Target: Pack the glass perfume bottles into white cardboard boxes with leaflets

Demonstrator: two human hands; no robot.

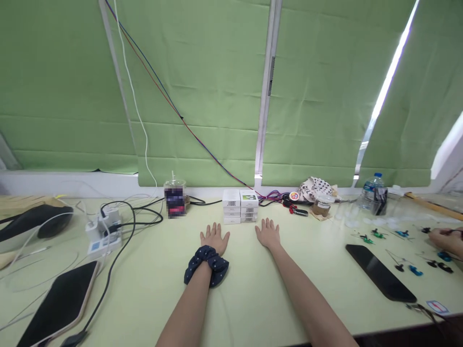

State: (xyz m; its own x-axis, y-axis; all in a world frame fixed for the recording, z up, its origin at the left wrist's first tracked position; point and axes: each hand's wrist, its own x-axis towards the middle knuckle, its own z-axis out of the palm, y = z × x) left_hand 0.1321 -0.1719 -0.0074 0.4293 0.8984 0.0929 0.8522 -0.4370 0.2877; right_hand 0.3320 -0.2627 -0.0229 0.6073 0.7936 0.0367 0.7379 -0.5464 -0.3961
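My left hand [214,238] lies flat on the pale green table [253,289], palm down, fingers stretched out, holding nothing. A dark blue dotted scrunchie [207,265] sits around its wrist. My right hand [268,233] rests flat beside it, fingers also spread and empty. Just beyond both sets of fingertips stands a stack of small white boxes [240,206], close to the hands but not touched.
At left lie a phone [60,301], a power strip [104,233] with black cables, and a dark pouch [34,222]. A plastic cup [175,198] stands behind. At right are a second phone [379,272], small coloured clips [378,234], a water bottle [372,193] and another person's hand [446,239].
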